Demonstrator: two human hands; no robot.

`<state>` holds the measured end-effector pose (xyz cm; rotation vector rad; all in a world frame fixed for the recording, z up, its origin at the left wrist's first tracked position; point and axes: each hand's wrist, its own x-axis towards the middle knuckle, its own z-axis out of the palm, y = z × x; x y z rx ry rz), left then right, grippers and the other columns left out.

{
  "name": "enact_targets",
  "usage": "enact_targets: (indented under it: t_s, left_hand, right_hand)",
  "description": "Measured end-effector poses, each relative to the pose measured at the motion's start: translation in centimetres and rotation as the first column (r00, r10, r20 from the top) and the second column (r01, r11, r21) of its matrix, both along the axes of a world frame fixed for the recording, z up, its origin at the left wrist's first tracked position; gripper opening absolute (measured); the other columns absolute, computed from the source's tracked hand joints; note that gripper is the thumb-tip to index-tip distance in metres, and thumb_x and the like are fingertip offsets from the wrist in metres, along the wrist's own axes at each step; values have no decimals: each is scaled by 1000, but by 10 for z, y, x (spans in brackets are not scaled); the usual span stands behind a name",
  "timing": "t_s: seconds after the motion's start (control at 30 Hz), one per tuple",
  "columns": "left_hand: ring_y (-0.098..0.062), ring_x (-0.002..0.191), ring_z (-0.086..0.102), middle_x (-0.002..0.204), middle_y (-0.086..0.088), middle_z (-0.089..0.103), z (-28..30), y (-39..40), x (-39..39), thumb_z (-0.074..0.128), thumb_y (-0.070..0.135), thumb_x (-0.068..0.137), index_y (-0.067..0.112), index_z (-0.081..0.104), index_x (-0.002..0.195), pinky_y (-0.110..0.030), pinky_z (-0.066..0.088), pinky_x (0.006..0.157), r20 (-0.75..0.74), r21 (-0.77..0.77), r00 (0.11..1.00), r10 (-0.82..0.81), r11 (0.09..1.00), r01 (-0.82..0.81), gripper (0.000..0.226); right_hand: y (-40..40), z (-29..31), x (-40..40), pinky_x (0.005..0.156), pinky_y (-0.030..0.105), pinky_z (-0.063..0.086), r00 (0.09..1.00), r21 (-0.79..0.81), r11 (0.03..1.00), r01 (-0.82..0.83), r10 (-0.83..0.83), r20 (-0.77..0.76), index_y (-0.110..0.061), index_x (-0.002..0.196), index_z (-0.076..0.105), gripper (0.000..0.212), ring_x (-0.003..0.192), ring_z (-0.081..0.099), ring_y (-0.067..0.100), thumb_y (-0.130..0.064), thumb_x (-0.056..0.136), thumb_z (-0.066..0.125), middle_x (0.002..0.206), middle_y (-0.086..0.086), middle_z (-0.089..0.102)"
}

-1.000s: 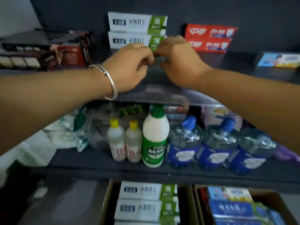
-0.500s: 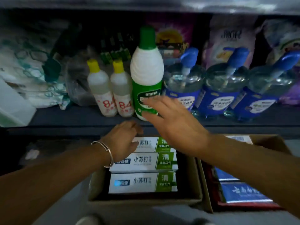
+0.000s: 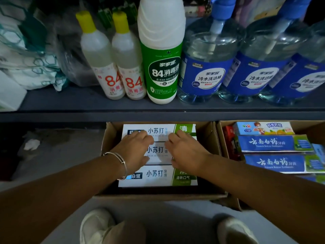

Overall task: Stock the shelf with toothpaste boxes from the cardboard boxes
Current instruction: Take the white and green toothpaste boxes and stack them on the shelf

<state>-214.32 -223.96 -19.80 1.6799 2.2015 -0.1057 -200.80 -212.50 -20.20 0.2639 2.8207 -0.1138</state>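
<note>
Both hands, left and right, rest open-palmed on white-and-green toothpaste boxes inside the left cardboard box, gripping nothing.

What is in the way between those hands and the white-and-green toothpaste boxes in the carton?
Nothing visible. The left hand and right hand already rest on the white-and-green toothpaste boxes, which lie uncovered in the open cardboard carton.

Silver bangle, white shoes
</note>
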Motion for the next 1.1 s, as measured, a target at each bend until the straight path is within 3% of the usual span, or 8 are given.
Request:
enact_targets:
  t_s: [0.2,0.33,0.47,0.57,0.77,0.87,0.97,1.1]
  left_hand:
    - [-27,108,48,129,-6,31,-2,-6,2,59,29,83,15,35,126,-38,47,93,-293,-143,911,288,929,-340,52]
    - [-33,95,59,135,-11,20,-8,1,11,58,23,84,12,29,123,-35,48,83,-95,-294,911,401,863,-411,50]
    - [-31,87,55,138,-13,19,-6,14,20,56,15,85,9,29,125,-35,48,74,-6,-263,915,404,882,-391,49]
    - [-25,78,49,132,-12,24,-2,18,27,55,10,85,8,33,120,-33,46,68,24,-220,935,353,914,-340,41]
    - [-31,99,56,128,-11,31,0,4,27,56,12,85,9,35,119,-35,51,83,-40,-172,968,249,952,-253,40]
    - [-26,107,52,125,-9,41,4,0,27,55,14,87,12,38,121,-34,47,89,-138,-112,986,98,987,-114,38]
    - [-22,109,52,120,-5,50,14,-3,32,47,13,92,13,43,118,-35,45,92,-62,-92,995,-79,993,74,27]
    - [-24,114,52,126,-6,49,20,-9,48,45,14,95,14,42,126,-36,44,95,-33,-196,965,-262,948,251,32]
  right_hand:
    - [1,-1,6,99,37,36,1000,-13,1000,12,-12,-21,-10,126,47,43,114,39,25,-28,88,55,125,8,44]
    - [4,0,14,100,36,34,1000,-2,1000,26,-26,-10,-11,128,45,48,116,39,24,-34,88,56,127,8,43]
    - [11,6,25,100,36,35,995,29,995,90,-91,33,-13,128,42,53,116,38,23,-37,85,59,127,6,41]
    - [14,5,31,98,38,37,986,73,986,149,-153,66,-13,127,40,53,114,40,24,-34,83,63,127,7,41]
    - [14,2,37,96,39,40,962,129,964,231,-246,120,-10,124,37,51,112,42,27,-19,82,65,125,11,43]
    - [15,4,37,97,37,39,966,92,974,206,-217,139,-10,126,38,58,113,42,25,-30,81,67,125,11,44]
    - [15,18,38,99,36,41,965,-14,977,211,-206,162,-11,131,42,68,118,39,22,-42,77,70,129,8,41]
    - [22,43,40,98,33,42,972,-50,975,215,-209,109,-12,129,47,66,122,35,20,-44,76,70,130,6,41]
